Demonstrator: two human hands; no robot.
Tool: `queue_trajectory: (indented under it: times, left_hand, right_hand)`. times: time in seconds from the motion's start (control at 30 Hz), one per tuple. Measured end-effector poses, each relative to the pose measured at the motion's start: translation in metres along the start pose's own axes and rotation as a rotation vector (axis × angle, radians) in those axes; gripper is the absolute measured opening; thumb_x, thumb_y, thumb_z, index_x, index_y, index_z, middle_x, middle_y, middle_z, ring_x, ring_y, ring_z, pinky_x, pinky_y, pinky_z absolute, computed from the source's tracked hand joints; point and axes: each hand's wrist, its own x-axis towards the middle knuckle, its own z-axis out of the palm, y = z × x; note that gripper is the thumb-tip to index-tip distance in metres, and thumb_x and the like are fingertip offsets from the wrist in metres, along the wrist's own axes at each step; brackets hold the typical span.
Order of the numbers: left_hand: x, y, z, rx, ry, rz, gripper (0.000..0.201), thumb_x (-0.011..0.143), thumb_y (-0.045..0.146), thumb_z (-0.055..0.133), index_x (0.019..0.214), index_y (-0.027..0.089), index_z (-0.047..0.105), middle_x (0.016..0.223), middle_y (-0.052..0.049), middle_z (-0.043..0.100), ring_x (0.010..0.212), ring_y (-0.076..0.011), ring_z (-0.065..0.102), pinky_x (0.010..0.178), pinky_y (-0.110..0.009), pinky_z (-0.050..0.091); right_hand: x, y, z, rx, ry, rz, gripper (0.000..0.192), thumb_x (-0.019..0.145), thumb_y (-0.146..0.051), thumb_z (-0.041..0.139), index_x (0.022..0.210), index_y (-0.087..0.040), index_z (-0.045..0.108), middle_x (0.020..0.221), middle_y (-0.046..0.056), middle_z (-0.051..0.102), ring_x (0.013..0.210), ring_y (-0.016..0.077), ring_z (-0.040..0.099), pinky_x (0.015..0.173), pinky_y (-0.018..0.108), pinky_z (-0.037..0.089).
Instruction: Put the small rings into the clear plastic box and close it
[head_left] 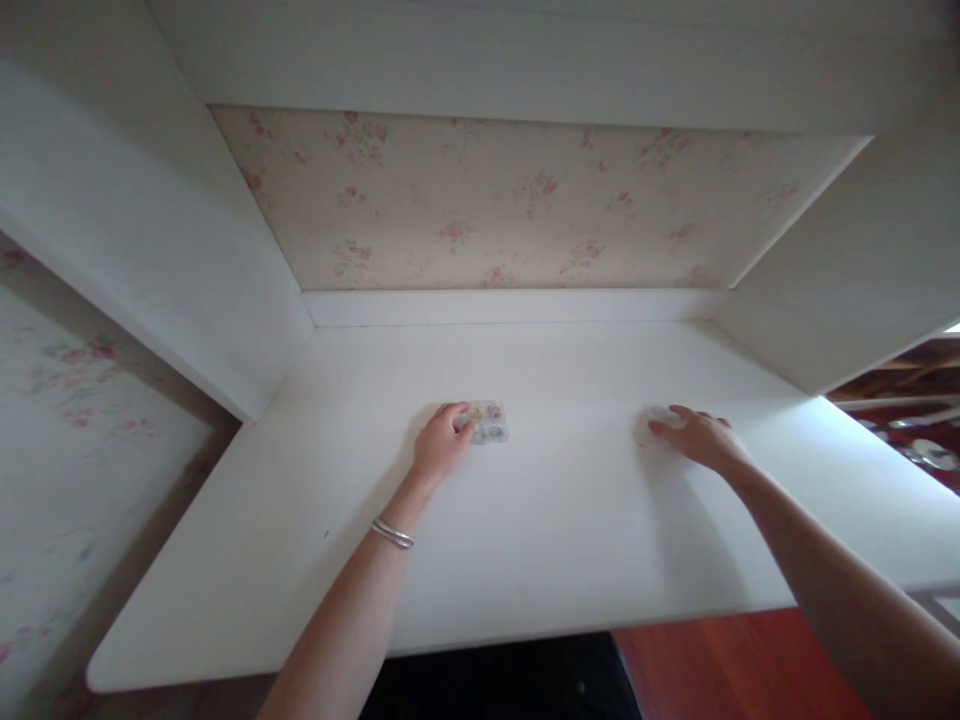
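Forearms (pixel 345 625): stretched over the white worktop (pixel 555 540), silvery bangle (pixel 392 534) on the left one.
Left hand (pixel 441 440): holding the left end of a clear case (pixel 486 422) flat on the worktop.
Case contents: yellowish, reddish and greyish bits (pixel 494 411), too small to name.
Right hand (pixel 699 438): narrow, at a pale piece (pixel 658 413); whether gripping, I can't tell.

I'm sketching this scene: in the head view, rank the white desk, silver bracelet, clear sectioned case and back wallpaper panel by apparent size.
Largest to smallest:
1. White desk
2. Back wallpaper panel
3. Clear sectioned case, partly covered by the left hand
4. Silver bracelet
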Motion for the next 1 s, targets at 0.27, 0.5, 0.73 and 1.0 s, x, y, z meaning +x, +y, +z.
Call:
queue_trajectory:
  times: [0.27, 0.5, 0.73, 1.0]
  left_hand:
    - [-0.003, 0.003, 0.001, 0.011, -0.038, 0.029, 0.033, 0.08, 0.025, 0.053, 0.112, 0.023, 0.057, 0.114, -0.004, 0.057, 0.095, -0.0156, 0.058, 0.085, -0.026, 0.045]
    - [-0.004, 0.004, 0.0, -0.035, 0.013, 0.038, 0.028, 0.079, 0.02, 0.052, 0.106, 0.02, 0.06, 0.108, -0.005, 0.058, 0.095, -0.0159, 0.057, 0.087, -0.027, 0.044]
    - [-0.002, 0.006, -0.005, -0.162, 0.124, 0.087, 0.023, 0.083, 0.021, 0.048, 0.102, 0.018, 0.06, 0.099, -0.003, 0.057, 0.063, -0.0087, 0.053, 0.067, -0.024, 0.047]
    - [-0.002, 0.011, -0.007, -0.232, 0.114, 0.095, 0.024, 0.08, 0.015, 0.05, 0.102, 0.019, 0.06, 0.103, -0.004, 0.057, 0.079, -0.0113, 0.057, 0.067, -0.023, 0.047]
  right_hand:
    - [-0.06, -0.088, -0.03, 1.213, -0.225, -0.081, 0.06, 0.069, -0.041, 0.066, 0.125, -0.032, 0.047, 0.119, 0.007, 0.058, 0.097, 0.0216, 0.061, 0.089, 0.04, 0.047]
    - [-0.104, -0.19, -0.021, 1.96, -0.518, -0.14, 0.031, 0.077, -0.036, 0.053, 0.107, -0.031, 0.055, 0.11, 0.004, 0.064, 0.101, 0.0217, 0.061, 0.092, 0.044, 0.046]
    - [-0.087, -0.236, 0.001, 1.957, -0.498, 0.007, 0.02, 0.077, -0.032, 0.055, 0.093, -0.02, 0.058, 0.101, 0.005, 0.067, 0.076, 0.019, 0.068, 0.062, 0.032, 0.057]
    - [-0.093, -0.236, 0.033, 1.876, -0.303, -0.027, 0.022, 0.073, -0.037, 0.068, 0.082, -0.017, 0.065, 0.075, -0.001, 0.066, 0.06, 0.0075, 0.06, 0.054, 0.017, 0.052]
